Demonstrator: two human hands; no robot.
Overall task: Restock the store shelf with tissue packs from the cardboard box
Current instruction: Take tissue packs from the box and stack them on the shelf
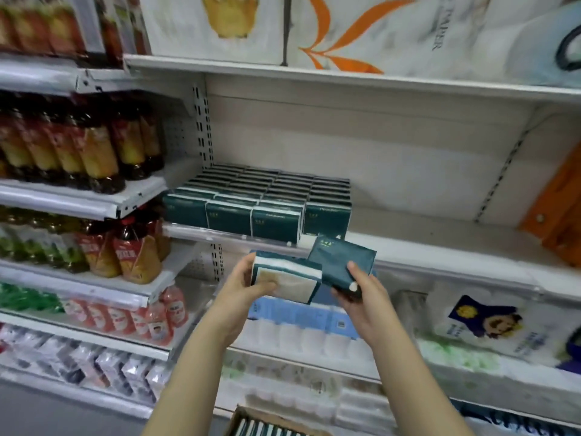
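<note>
Dark green plastic tissue packs are the only stock on the white metal middle shelf (pixel 440 247). In the head view they stand as one tight block (pixel 261 196) at its left end. The front row counts four packs side by side; the rows behind are too blurred to count. To the right of the block the shelf board is bare.

Two more green packs are in the air, just near of the shelf edge and below the block's right half. The left hand (pixel 242 287) grips one pack (pixel 289 278) by its left end, thumb across its pale beige face and fingers curled behind. The right hand (pixel 364 297) grips the second pack (pixel 339 262), tilted, with the thumb pressed on its green face and the fingers curled underneath. The two packs are just beside each other; whether they touch cannot be told.

One brown cardboard box (pixel 242 418) sits open at the near bottom edge, with green-and-white packs standing on edge (pixel 267 431) inside.

Bottled drinks with red and yellow labels (pixel 94 152) fill the shelves to the left. Large white paper-roll bundles (pixel 377 26) sit on the shelf above, and light blue wrapped bundles (pixel 301 313) on the one below.
</note>
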